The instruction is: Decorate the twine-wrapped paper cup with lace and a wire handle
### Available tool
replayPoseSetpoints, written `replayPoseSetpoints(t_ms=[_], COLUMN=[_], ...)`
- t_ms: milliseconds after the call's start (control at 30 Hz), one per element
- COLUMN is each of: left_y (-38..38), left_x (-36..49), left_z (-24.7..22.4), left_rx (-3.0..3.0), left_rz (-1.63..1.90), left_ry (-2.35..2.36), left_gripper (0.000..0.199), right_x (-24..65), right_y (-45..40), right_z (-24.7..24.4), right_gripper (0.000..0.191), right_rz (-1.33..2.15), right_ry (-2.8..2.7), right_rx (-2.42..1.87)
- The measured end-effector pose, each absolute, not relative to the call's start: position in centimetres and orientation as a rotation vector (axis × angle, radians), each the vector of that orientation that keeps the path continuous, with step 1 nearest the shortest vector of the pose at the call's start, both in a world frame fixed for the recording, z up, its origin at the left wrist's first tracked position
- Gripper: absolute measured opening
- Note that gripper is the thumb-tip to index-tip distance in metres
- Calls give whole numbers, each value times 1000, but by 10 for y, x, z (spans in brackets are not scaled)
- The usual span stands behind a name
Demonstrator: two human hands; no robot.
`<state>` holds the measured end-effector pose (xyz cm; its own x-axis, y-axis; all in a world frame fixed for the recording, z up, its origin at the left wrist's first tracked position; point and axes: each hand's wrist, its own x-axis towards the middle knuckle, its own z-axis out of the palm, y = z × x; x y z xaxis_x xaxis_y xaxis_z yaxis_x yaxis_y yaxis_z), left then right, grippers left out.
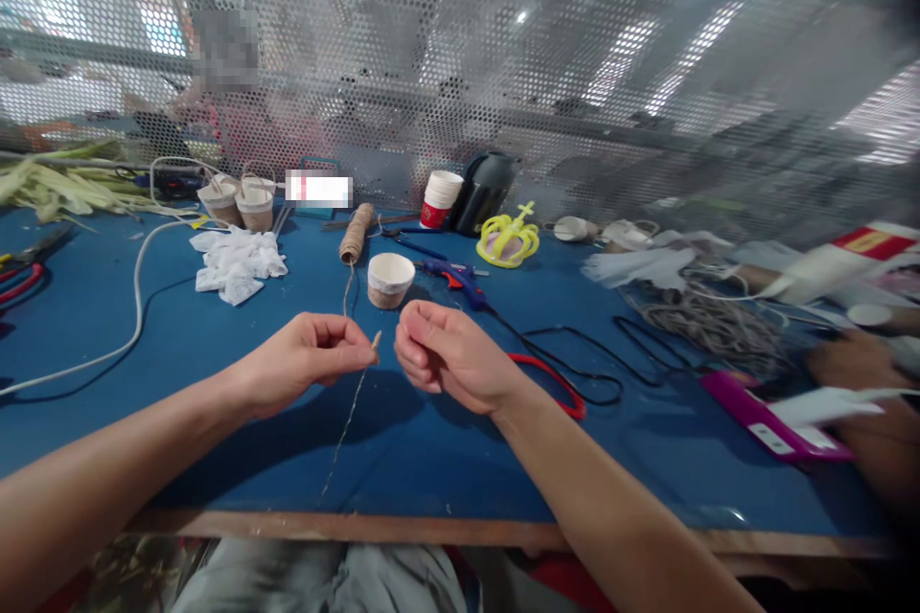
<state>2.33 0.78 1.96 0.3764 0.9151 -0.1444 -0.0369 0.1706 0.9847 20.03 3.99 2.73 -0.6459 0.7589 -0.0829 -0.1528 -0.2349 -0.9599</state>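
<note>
You're pinching the twine (348, 292) in your left hand (327, 350), just before the small cup (390, 282); your right hand (449, 354) curls beside it, fingertips bunched, contents unclear.

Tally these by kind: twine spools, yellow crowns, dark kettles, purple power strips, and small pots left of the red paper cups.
Twine spool: 1
Yellow crown: 1
Dark kettle: 1
Purple power strip: 1
Small pots: 3
Total: 7
</note>
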Motion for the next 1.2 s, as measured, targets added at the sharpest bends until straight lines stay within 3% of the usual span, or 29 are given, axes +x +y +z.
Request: replayPoseSetpoints(t_ms=[100,200,1200], left_y=[8,7,6], left_x=[24,25,27], left_z=[18,17,18], left_rx=[1181,1149,1385], left_rz=[839,824,789], left_ry=[938,910,1098], left_gripper=[22,22,24], right_x=[200,197,195], right_y=[40,38,34], right_z=[25,26,32], right_gripper=[38,18,22], right_rz=[1684,1560,1378], right_ry=[-1581,-1717,-2017], right_rx=[-831,-787,-981])
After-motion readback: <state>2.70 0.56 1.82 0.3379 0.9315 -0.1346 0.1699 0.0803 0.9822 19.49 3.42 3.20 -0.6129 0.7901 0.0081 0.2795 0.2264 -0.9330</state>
